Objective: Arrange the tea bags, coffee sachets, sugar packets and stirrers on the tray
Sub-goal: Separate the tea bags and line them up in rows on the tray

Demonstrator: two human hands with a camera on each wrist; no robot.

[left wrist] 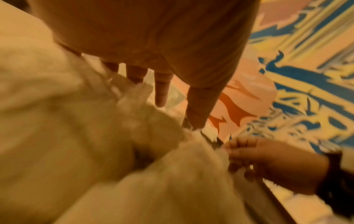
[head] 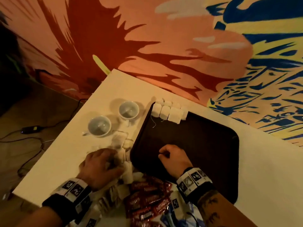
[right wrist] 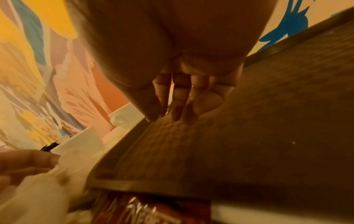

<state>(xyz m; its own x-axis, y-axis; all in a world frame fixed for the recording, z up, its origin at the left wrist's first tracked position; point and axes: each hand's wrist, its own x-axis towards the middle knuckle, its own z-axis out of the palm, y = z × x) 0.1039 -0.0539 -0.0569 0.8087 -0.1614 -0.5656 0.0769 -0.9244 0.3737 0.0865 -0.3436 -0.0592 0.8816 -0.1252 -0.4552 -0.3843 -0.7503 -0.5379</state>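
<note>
**While digging in the heap: left hand nearest the next tea bag**

While working the loose tea bags (head: 124,169), left hand (head: 101,166) laid over the heap on the table (head: 270,169), just off the tray (head: 205,145) edge at 9 o'clock. Fingers (left wrist: 161,91) straight and spread apart in the left wrist view, tips down among the white bags; too blurred to tell whether a bag is caught between them.

Right hand (head: 173,158) parked on the tray floor near its 7 o'clock corner, fingers (right wrist: 180,97) drawn together and curled, tips touching the textured surface, nothing seen in them.

Already placed: row of tea bags (head: 168,112) at the tray's 11 o'clock corner, side by side, long axes running roughly 12 to 6, strings trailing toward 6.

Heap lying at 9 o'clock from the right hand and directly under the left, so left clearly nearer. Probably next: lift one bag, carry toward 1 o'clock, set beside the row on the same axis.

Coffee sachets (head: 147,197) piled at 6 o'clock, between the wrists, off the tray. Two cups (head: 99,126) at 10 o'clock on the table. No stirrers made out
</note>
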